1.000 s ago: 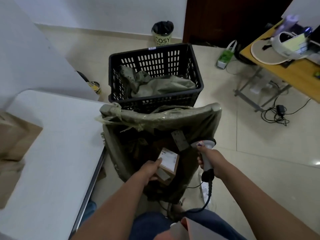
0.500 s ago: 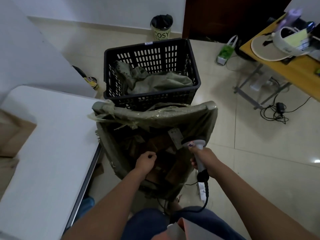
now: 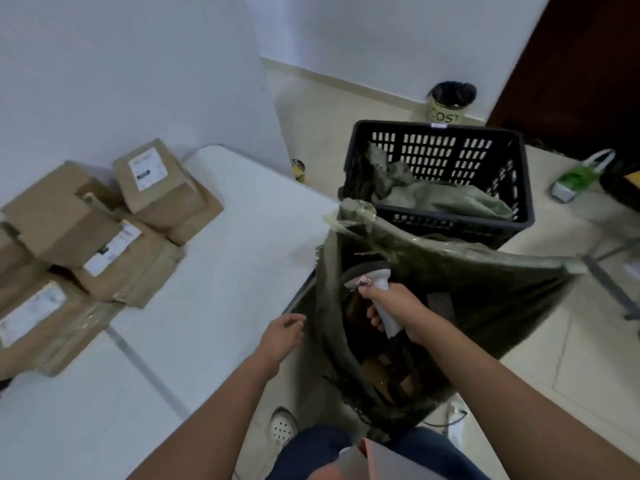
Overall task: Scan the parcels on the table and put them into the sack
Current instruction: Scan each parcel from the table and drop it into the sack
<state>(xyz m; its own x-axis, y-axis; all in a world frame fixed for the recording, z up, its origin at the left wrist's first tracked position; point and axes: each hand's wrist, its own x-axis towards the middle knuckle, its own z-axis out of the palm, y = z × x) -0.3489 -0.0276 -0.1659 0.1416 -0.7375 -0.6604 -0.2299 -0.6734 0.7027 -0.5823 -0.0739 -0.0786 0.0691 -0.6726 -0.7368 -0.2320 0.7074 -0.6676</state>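
My right hand (image 3: pixel 398 306) is wrapping the handle of the barcode scanner (image 3: pixel 375 289), grip closed round it, head pointing toward the table side. I am holding it over the mouth of the sack (image 3: pixel 485 299), probably so it stays ready for the next label without being set down.

My left hand (image 3: pixel 282 336) is hanging empty between the table (image 3: pixel 221 306) edge and the sack, fingers loosely curled, holding nothing. Judged step: a reach toward the next parcel.

The parcels (image 3: pixel 104 244) are sitting in a loose stack at the far left of the table, brown cardboard with white labels mostly facing up, which should suit scanning without much turning. One top box (image 3: pixel 157 183) is lying tilted on the others and looks the easiest to lift; pulling a lower one may shift the pile.

The sack is standing open just beside the table's right edge, its rim spread wide and apparently taped; dark shapes of boxes are showing inside, details unclear. Its near rim is close to the table corner, so a parcel can pass straight across the bare white surface and drop in.

A black plastic crate (image 3: pixel 440 181) with more green sacking is standing behind the sack, touching or nearly so; I cannot tell which. The scanner cable is trailing down near my legs, a possible snag.
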